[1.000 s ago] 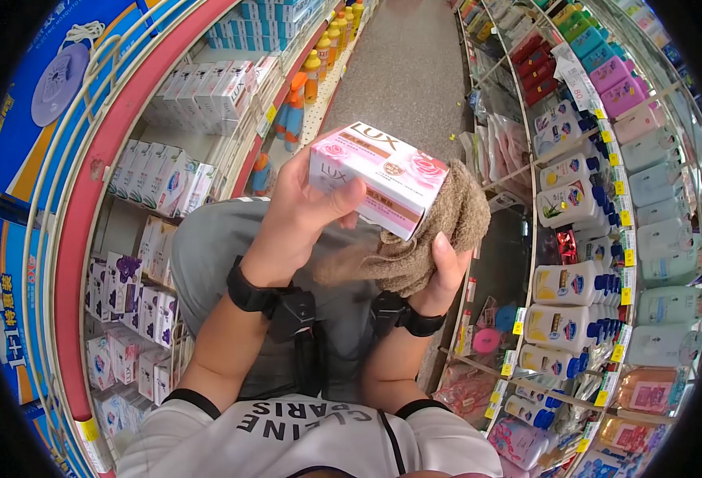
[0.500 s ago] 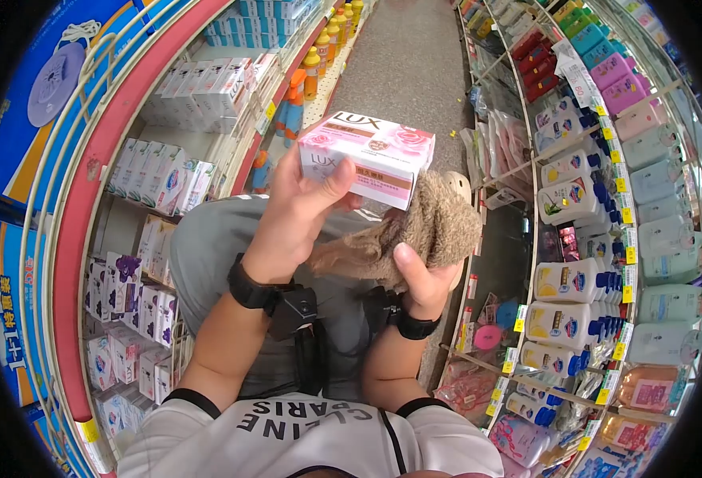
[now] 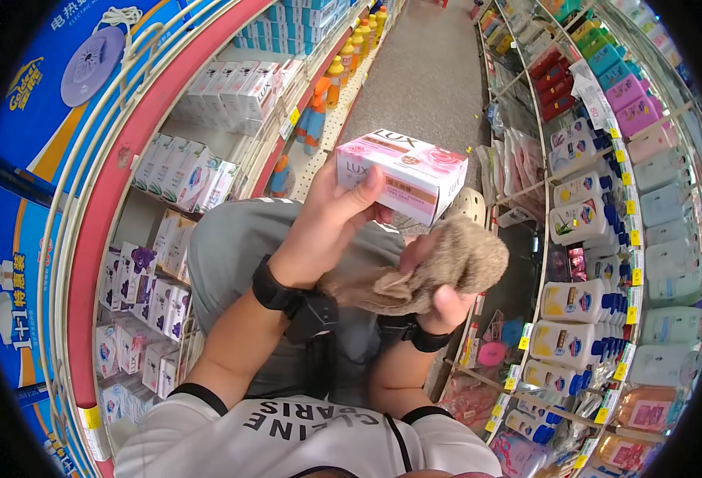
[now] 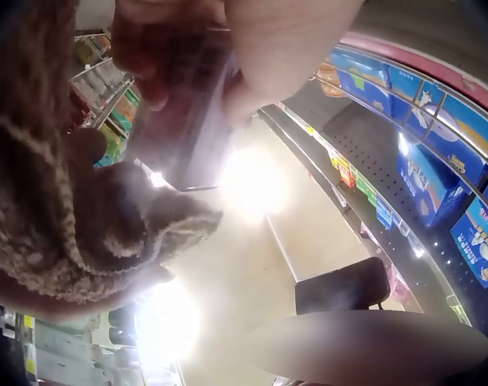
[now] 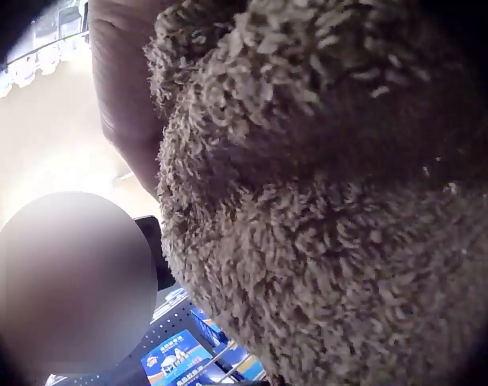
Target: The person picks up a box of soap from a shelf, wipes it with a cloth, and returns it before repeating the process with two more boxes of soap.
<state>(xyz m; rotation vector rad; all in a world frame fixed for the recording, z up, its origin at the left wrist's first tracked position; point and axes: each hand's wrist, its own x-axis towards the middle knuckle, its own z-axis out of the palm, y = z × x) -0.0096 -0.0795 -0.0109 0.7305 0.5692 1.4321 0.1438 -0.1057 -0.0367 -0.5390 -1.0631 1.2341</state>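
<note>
A white and pink LUX soap box is gripped in my left hand, its thumb across the near side and one end facing right. A bunched brown terry cloth is held in my right hand, just below the box's right end. My right thumb shows at the cloth's near edge; most of that hand is hidden by the cloth. In the left wrist view the box is dark against bright lights, with the cloth beside it. Cloth fills most of the right wrist view.
Shelves of boxed soaps stand close on the left, behind a red shelf edge. On the right, a rack holds several pump bottles. The grey aisle floor runs ahead. The person's bent knee lies below the left arm.
The cloth has come down from the box's right end, and the right hand has turned with it. The box stays in the left hand, its angle slightly changed. The head view has shifted a little.
</note>
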